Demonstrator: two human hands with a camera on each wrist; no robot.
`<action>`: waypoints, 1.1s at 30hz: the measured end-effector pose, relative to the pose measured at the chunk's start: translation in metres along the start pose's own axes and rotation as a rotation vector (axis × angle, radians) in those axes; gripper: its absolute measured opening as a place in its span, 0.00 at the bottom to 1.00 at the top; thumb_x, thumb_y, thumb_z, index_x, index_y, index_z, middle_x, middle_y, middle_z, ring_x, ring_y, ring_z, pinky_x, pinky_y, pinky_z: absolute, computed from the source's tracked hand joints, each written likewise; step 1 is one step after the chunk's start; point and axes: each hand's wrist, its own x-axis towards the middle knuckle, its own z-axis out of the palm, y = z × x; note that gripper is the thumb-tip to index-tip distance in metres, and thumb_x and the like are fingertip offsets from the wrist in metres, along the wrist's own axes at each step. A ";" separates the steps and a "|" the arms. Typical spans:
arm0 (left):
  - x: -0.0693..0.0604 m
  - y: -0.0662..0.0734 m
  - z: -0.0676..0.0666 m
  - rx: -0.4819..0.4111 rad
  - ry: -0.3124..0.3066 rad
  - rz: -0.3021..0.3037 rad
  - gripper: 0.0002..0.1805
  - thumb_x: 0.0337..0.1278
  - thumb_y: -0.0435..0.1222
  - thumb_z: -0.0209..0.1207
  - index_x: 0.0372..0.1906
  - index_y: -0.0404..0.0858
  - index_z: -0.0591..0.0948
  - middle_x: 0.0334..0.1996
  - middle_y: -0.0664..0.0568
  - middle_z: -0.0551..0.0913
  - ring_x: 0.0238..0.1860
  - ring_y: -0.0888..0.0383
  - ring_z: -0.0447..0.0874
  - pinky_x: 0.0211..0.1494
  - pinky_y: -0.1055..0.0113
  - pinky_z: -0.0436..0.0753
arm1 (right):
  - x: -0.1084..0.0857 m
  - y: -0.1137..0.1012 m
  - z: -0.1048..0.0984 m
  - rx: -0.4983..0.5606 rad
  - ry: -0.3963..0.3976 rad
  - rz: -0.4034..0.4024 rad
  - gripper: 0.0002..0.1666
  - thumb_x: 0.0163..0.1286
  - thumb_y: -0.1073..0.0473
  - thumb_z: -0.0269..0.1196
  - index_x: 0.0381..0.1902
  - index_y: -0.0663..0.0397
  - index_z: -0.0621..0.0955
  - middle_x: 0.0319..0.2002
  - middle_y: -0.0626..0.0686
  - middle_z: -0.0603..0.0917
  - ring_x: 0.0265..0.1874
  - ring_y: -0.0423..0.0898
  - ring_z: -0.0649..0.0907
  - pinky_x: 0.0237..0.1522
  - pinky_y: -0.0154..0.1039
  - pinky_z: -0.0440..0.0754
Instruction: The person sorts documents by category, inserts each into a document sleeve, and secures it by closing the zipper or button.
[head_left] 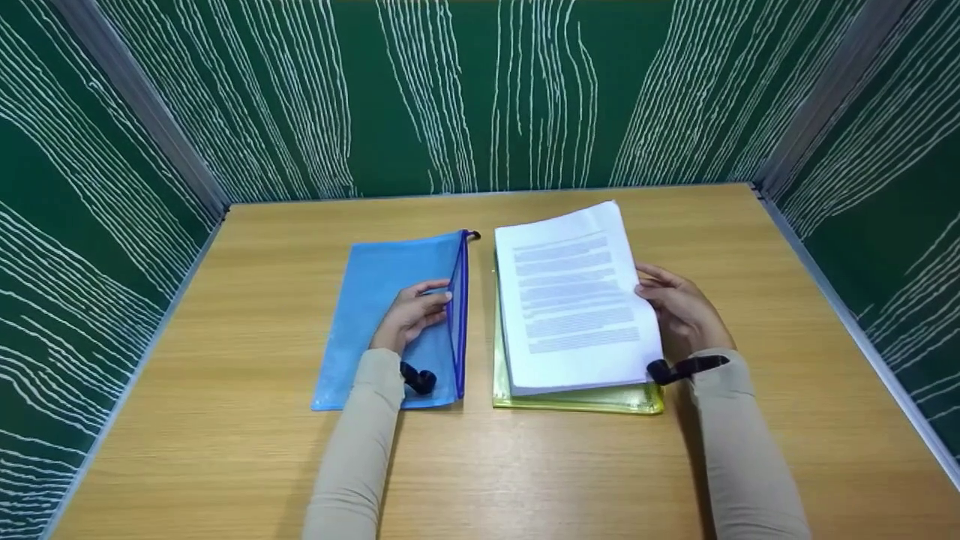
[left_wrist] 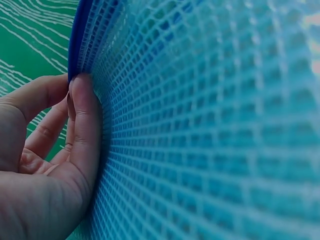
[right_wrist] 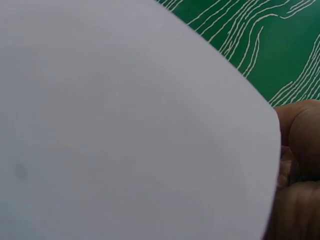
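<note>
A blue mesh zip pouch (head_left: pixel 382 300) lies on the left of the table, its purple zip edge facing right and its mouth parted. My left hand (head_left: pixel 416 311) pinches the edge of that mouth between thumb and fingers; the left wrist view shows the mesh (left_wrist: pixel 200 125) close beside the hand (left_wrist: pixel 55 150). On the right, printed sheets of paper (head_left: pixel 577 300) rest over a yellow-green zip pouch (head_left: pixel 585 403). My right hand (head_left: pixel 682 307) grips the right edge of the paper, which bends upward there. In the right wrist view the white paper (right_wrist: pixel 140 120) hides most of the hand (right_wrist: pixel 300 150).
The wooden table (head_left: pixel 480 465) is bordered by green panels (head_left: pixel 480 97) with white wavy lines at the back and both sides. Grey metal strips (head_left: pixel 862 330) run along its side edges. Small black devices (head_left: pixel 420 379) sit at both wrists.
</note>
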 end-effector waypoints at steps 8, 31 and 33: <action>0.002 -0.007 0.011 -0.014 -0.021 0.009 0.22 0.58 0.30 0.63 0.59 0.38 0.78 0.36 0.50 0.82 0.30 0.60 0.82 0.37 0.69 0.82 | 0.009 0.005 0.015 0.015 -0.030 0.010 0.28 0.66 0.67 0.62 0.64 0.43 0.75 0.36 0.42 0.85 0.33 0.37 0.84 0.35 0.29 0.83; 0.002 -0.009 0.022 -0.041 -0.050 -0.006 0.23 0.56 0.29 0.64 0.59 0.38 0.78 0.38 0.49 0.82 0.29 0.60 0.81 0.36 0.69 0.82 | 0.018 0.009 0.033 0.016 -0.080 0.029 0.35 0.69 0.67 0.59 0.72 0.49 0.65 0.40 0.44 0.83 0.32 0.38 0.85 0.32 0.30 0.83; 0.001 -0.009 0.022 -0.047 -0.055 -0.005 0.23 0.56 0.29 0.64 0.58 0.37 0.78 0.40 0.48 0.82 0.29 0.60 0.81 0.36 0.69 0.83 | 0.019 0.009 0.034 0.020 -0.084 0.030 0.35 0.69 0.67 0.59 0.72 0.50 0.65 0.40 0.44 0.82 0.32 0.38 0.85 0.32 0.30 0.83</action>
